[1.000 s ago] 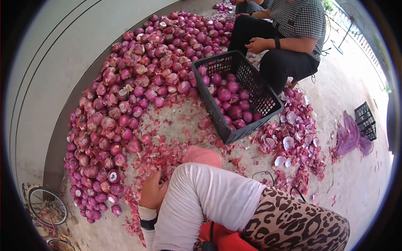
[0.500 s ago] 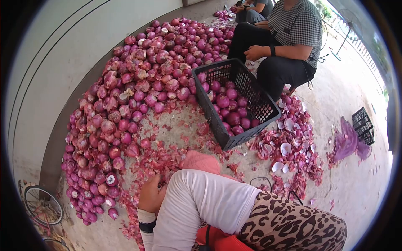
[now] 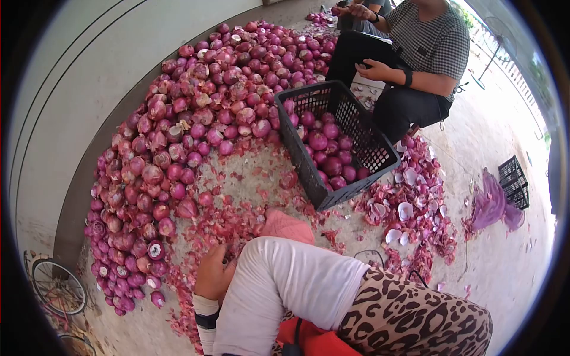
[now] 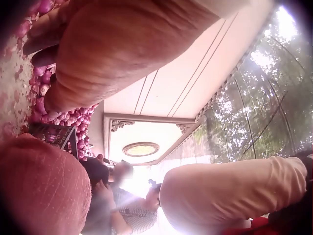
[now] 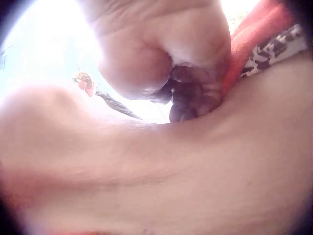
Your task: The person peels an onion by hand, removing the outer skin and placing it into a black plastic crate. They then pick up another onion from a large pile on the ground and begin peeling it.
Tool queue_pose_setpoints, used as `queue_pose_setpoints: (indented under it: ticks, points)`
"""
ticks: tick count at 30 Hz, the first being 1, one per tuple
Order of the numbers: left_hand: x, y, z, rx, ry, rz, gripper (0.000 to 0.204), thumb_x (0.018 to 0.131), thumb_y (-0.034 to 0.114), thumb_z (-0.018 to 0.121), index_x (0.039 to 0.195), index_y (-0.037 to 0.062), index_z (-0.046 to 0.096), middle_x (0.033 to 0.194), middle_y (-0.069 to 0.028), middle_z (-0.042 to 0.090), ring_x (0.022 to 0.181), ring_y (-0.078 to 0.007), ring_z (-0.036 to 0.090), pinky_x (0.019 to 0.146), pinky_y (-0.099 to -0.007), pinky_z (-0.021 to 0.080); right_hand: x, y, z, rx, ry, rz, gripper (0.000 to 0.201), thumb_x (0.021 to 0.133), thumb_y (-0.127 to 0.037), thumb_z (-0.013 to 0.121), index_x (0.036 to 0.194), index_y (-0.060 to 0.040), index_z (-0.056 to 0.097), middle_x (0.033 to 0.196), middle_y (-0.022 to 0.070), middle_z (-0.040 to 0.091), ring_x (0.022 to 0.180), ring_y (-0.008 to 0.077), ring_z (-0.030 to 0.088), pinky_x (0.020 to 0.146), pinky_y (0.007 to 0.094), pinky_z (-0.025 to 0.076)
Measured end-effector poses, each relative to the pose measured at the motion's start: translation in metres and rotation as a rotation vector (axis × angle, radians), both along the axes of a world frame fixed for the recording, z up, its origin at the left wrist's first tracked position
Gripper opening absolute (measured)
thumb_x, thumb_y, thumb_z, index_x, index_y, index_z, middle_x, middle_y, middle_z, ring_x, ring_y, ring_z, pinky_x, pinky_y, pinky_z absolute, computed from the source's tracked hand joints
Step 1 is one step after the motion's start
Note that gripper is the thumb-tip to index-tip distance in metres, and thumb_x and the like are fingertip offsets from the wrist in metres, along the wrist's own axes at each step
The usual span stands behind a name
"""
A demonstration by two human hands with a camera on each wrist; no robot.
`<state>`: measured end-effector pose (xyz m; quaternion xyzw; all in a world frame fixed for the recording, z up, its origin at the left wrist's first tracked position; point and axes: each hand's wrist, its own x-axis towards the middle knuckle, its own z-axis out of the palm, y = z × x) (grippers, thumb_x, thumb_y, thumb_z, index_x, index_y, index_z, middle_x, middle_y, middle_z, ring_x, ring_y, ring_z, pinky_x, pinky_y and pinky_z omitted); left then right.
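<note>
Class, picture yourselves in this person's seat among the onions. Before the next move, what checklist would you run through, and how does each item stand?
1. Crate has room: ok, its onions lie below the rim.
2. Onion pile clear of the left hand: ok.
3. Floor free of skins: not ok.
4. Right hand empty: cannot tell, its fingers are in shadow.

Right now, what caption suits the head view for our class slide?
Purple onions heaped beside a black crate, loose skins strewn nearby.

Black plastic crate [image 3: 356,193], glossy purple onions [image 3: 318,140]
</note>
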<state>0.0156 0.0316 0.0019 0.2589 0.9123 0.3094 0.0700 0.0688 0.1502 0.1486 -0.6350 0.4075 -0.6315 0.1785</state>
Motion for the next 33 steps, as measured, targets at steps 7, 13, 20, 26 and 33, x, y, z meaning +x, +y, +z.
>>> queue_pose_setpoints:
  ticks: [7, 13, 20, 26, 33]
  points:
    - [0.0, 0.001, 0.006, -0.007, -0.075, 0.03, 0.035, 0.084, 0.019, 0.065, 0.107, -0.0051, 0.055, 0.096, -0.0256, 0.059, 0.087, -0.0434, 0.057, 0.069, -0.0451, 0.046, 0.003, -0.001, -0.002, -0.025, -0.017, 0.038, 0.026, 0.091, -0.017, 0.046, 0.099, 0.0053, 0.055, 0.074, 0.0156, 0.057, 0.068, 0.0261, 0.058, 0.064, 0.0385, 0.045]
    - [0.002, -0.027, -0.056, -0.073, -0.005, 0.02, 0.033, 0.084, 0.017, 0.063, 0.108, -0.0043, 0.055, 0.094, -0.0258, 0.058, 0.087, -0.0435, 0.057, 0.07, -0.0458, 0.046, 0.007, 0.0, -0.004, -0.035, -0.035, 0.058, 0.026, 0.092, -0.018, 0.045, 0.099, 0.0054, 0.055, 0.075, 0.0155, 0.057, 0.069, 0.0257, 0.058, 0.065, 0.0382, 0.045]
    - [0.0, -0.04, -0.081, -0.258, 0.13, -0.026, 0.032, 0.086, 0.016, 0.059, 0.11, -0.0037, 0.053, 0.095, -0.0274, 0.057, 0.087, -0.0447, 0.055, 0.073, -0.0472, 0.044, 0.017, -0.008, -0.007, -0.084, -0.075, 0.098, 0.027, 0.093, -0.018, 0.045, 0.101, 0.0056, 0.055, 0.076, 0.0153, 0.057, 0.07, 0.0252, 0.058, 0.066, 0.0377, 0.045]
    - [0.007, -0.005, 0.0, 0.018, 0.013, 0.006, 0.033, 0.08, 0.014, 0.067, 0.106, -0.0037, 0.056, 0.093, -0.0219, 0.06, 0.085, -0.0399, 0.059, 0.071, -0.0438, 0.047, 0.018, -0.013, -0.009, -0.115, -0.094, 0.145, 0.028, 0.094, -0.018, 0.044, 0.101, 0.0058, 0.055, 0.076, 0.0152, 0.057, 0.07, 0.0248, 0.058, 0.066, 0.0373, 0.046]
    - [0.005, -0.002, 0.007, 0.0, -0.081, 0.032, 0.034, 0.079, 0.013, 0.067, 0.107, -0.0031, 0.056, 0.091, -0.0214, 0.059, 0.084, -0.0395, 0.058, 0.071, -0.0423, 0.047, 0.018, -0.016, -0.014, -0.154, -0.131, 0.186, 0.028, 0.095, -0.018, 0.043, 0.103, 0.0059, 0.055, 0.077, 0.015, 0.057, 0.071, 0.0243, 0.058, 0.067, 0.0369, 0.046]
